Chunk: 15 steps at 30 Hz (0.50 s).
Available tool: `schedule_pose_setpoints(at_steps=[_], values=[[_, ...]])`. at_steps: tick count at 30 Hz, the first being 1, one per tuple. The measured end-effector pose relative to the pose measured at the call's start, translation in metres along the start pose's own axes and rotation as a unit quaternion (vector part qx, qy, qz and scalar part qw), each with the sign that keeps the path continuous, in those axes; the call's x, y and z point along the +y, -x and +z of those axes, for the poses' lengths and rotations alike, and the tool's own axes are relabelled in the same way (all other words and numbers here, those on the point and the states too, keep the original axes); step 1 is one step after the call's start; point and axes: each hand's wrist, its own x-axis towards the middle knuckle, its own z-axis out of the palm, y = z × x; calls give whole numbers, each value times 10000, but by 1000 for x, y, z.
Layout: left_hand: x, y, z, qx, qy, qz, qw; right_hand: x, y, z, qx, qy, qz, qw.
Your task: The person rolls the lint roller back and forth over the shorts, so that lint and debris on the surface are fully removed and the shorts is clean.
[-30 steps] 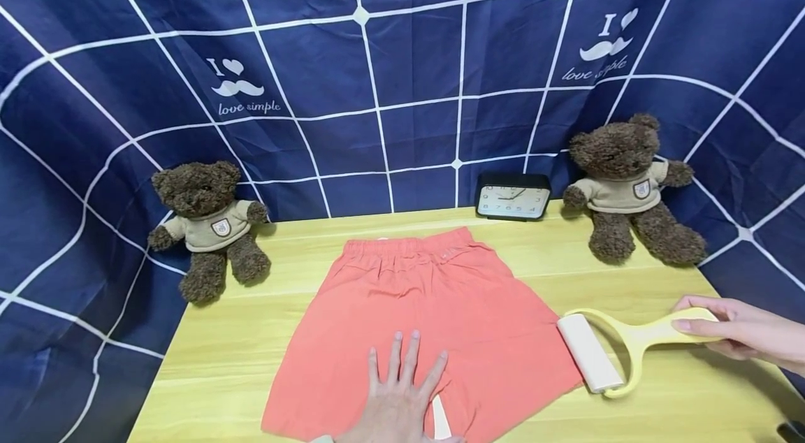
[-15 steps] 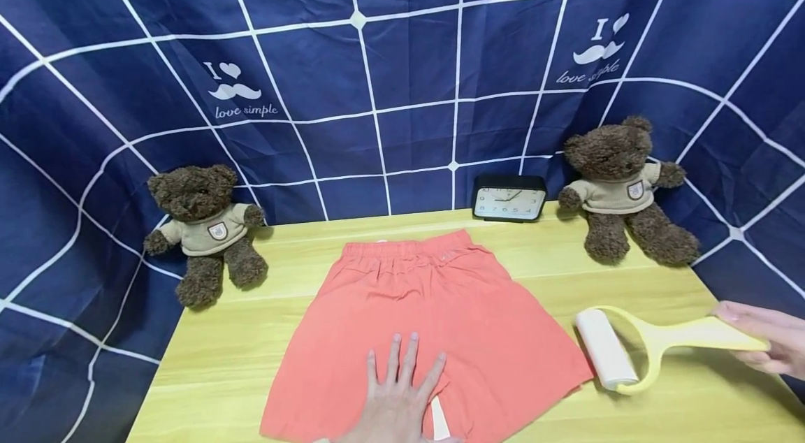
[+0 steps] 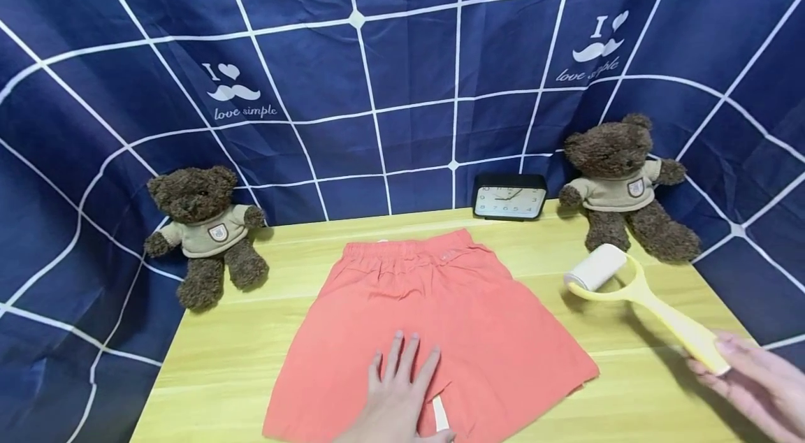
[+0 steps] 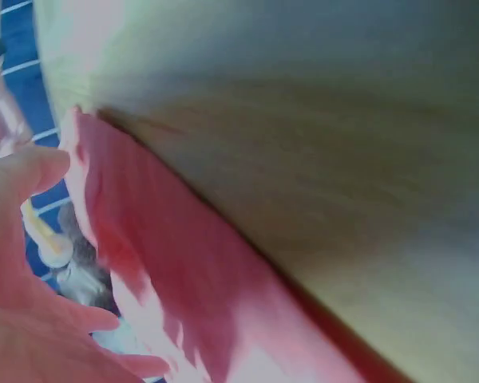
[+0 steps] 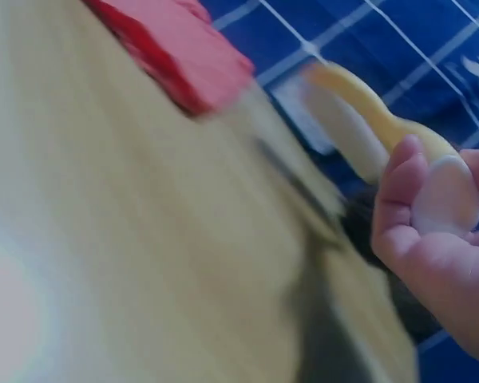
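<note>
Coral-red shorts (image 3: 402, 310) lie spread on the wooden table, waistband toward the back. My left hand (image 3: 399, 394) rests on them near the crotch with its fingers straight and spread; the left wrist view shows that hand (image 4: 32, 295) along the fabric (image 4: 168, 231). At the right, my right hand (image 3: 755, 380) grips the yellow handle of a lint roller (image 3: 676, 321). Its white roller head is raised above the table, beyond the right side of the shorts. In the right wrist view, the fingers (image 5: 395, 195) curl round the handle end.
Two brown teddy bears in beige sweaters sit at the back, the left bear (image 3: 210, 233) and the right bear (image 3: 622, 184). A black-framed clock (image 3: 509, 197) stands near the right bear. Behind hangs a dark blue curtain (image 3: 302, 66) with white grid lines. The table (image 3: 207, 359) is pale yellow wood.
The lint roller has come off the shorts' right edge, first moving right, then lifting and turning so its head points toward the back. My left hand stays nearly in place.
</note>
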Motion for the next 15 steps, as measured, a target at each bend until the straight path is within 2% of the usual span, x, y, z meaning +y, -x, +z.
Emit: schedule_pose_setpoints(at_steps=[2,5,7,10,13,15], values=[[-5,4,-3,390,180,21,9991,16,-2,5,372,-171,1,9992],[-14,10,-12,883,801,-107,9928,39,-5,10,699,-597,-11,9958],[-20,16,-20,1046,1300,-326,9854,51,-6,12,870,-945,23,9917],[-35,26,-33,1079,1887,-832,9725,66,-7,13,1188,-1064,79,9872],[-54,38,-43,1322,1946,-1180,9647,73,-8,14,1678,-862,219,9818],[-69,46,-47,1604,1859,-1286,9608,76,-9,15,1982,-575,294,9780]])
